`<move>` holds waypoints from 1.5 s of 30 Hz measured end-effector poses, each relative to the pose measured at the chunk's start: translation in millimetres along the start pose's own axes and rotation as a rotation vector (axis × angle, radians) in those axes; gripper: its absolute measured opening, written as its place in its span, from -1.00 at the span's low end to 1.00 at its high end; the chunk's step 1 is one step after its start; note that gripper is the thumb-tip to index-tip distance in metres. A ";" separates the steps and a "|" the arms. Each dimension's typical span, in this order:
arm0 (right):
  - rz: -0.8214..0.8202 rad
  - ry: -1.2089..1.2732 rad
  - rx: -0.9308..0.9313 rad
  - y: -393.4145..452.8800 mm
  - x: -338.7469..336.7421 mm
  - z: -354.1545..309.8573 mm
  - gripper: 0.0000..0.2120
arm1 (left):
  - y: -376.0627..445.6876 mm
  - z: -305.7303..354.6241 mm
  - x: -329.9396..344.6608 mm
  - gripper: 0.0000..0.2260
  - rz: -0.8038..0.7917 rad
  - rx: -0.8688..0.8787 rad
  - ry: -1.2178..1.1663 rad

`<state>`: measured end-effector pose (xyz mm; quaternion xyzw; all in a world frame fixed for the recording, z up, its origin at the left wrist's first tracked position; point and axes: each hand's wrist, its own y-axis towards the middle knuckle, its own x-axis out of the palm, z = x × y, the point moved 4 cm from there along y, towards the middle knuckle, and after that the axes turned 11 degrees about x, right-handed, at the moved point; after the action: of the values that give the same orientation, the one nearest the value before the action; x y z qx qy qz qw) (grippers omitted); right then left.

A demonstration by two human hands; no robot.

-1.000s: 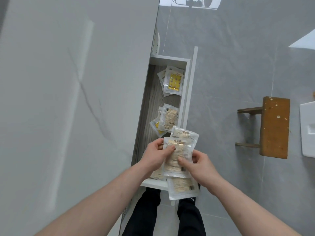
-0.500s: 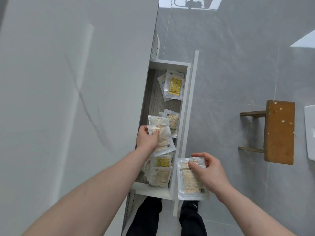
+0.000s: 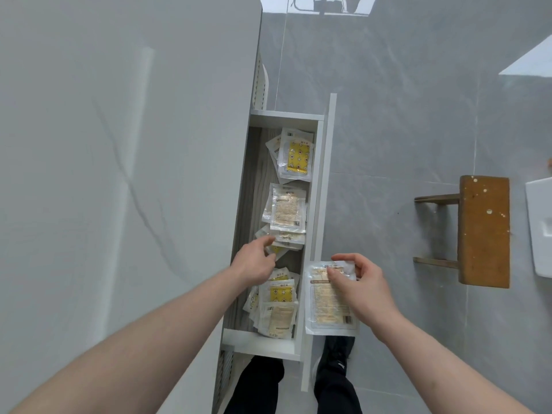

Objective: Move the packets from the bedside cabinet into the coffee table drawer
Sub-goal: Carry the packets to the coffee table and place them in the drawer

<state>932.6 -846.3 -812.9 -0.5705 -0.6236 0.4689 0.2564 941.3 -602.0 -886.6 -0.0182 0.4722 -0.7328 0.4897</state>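
The coffee table drawer stands pulled open beside the grey marble table top. Several clear packets lie in it: a yellow-printed one at the far end, a beige one in the middle, a pile at the near end. My left hand hovers over the drawer with relaxed fingers and holds nothing. My right hand pinches the top of a beige packet just outside the drawer's front panel.
A brown wooden stool stands on the grey tile floor to the right. A white object sits at the right edge. My legs and black shoes show below the drawer.
My left hand has let go of its packet, which now lies in the middle of the drawer, and has drawn back. My right hand still holds its packet outside the drawer.
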 end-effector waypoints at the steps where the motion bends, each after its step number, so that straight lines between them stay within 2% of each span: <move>1: 0.006 -0.001 -0.006 1.2 0.5 -3.3 -0.86 | -7.8 2.5 -1.0 -0.57 0.031 0.004 -0.040; 4: 0.035 0.026 -0.016 6.5 2.7 -13.5 -0.87 | -30.9 15.0 -2.3 -0.65 0.071 0.008 -0.324; 7: 0.049 0.092 -0.010 15.5 8.3 -24.8 -0.86 | -49.1 28.9 7.8 -0.61 -0.110 -0.008 -0.602; 9: 0.054 0.109 -0.022 23.3 13.4 -36.3 -0.85 | -53.5 32.7 14.1 -0.67 -0.186 -0.033 -0.649; 12: 0.066 0.019 -0.057 33.7 18.8 -53.9 -0.82 | -49.2 35.2 9.4 -0.87 -0.129 -0.034 -0.628; 15: 0.111 -0.081 -0.084 37.3 20.2 -64.2 -0.62 | -32.8 37.2 -16.4 -0.93 -0.010 -0.034 -0.581; 17: 0.155 -0.080 -0.070 36.2 18.9 -65.3 -0.57 | -13.6 40.1 -40.9 -0.94 0.093 -0.043 -0.496; 20: 0.169 -0.074 -0.027 31.7 17.5 -54.6 -0.64 | 21.2 54.2 -75.4 -0.93 0.211 -0.052 -0.342; 23: 0.157 -0.100 0.021 24.4 15.5 -36.0 -0.73 | 53.2 77.4 -100.9 -0.94 0.268 -0.056 -0.298; 25: 0.158 -0.109 0.052 18.6 12.2 -23.1 -0.76 | 70.2 88.3 -110.6 -0.90 0.252 -0.052 -0.299; 27: 0.168 -0.109 0.071 12.2 8.6 -11.3 -0.76 | 78.2 91.9 -110.7 -0.66 0.158 -0.075 -0.266; 28: 0.173 -0.116 0.077 8.6 7.6 -5.9 -0.76 | 77.6 90.0 -108.8 -0.55 0.106 -0.088 -0.204; 30: 0.180 -0.138 0.083 0.0 6.4 3.1 -0.76 | 69.2 80.1 -101.5 -0.47 0.048 -0.083 0.013; 32: 0.188 -0.170 0.081 -10.3 5.6 10.1 -0.74 | 52.5 65.4 -89.4 -0.45 0.032 -0.056 0.183; 35: 0.180 -0.262 0.073 -30.6 6.7 13.2 -0.68 | 4.3 44.5 -64.9 -0.57 0.003 0.036 0.306; 38: 0.143 -0.389 0.061 -64.0 8.9 4.3 -0.57 | -59.5 25.6 -49.2 -0.60 -0.041 0.087 0.436; 45: 0.058 -0.763 -0.021 -173.6 9.0 -24.7 -0.42 | -227.8 6.9 -48.8 -0.55 -0.028 -0.050 0.401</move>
<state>870.0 -814.8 -651.9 -0.3747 -0.6626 0.6484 -0.0135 810.5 -553.8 -699.8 0.1095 0.5781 -0.7164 0.3749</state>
